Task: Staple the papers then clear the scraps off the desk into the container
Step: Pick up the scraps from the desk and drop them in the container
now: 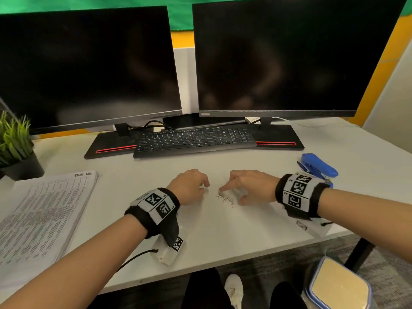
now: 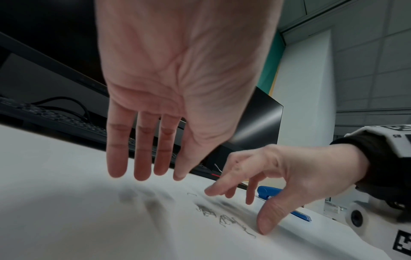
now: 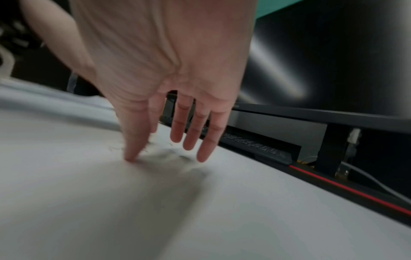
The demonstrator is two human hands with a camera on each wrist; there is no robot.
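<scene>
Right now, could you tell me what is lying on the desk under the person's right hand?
Loose bent staples lie on the white desk under and beside the right hand, whose thumb touches the desk. Any scraps directly beneath the palm are hidden.

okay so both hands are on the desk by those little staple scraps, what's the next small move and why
Probably rake the scraps into one tight heap with the right hand. They lie loose on the desk between it and the left hand, one stray apart, and neither hand holds any. The container sits off the desk edge.
</scene>
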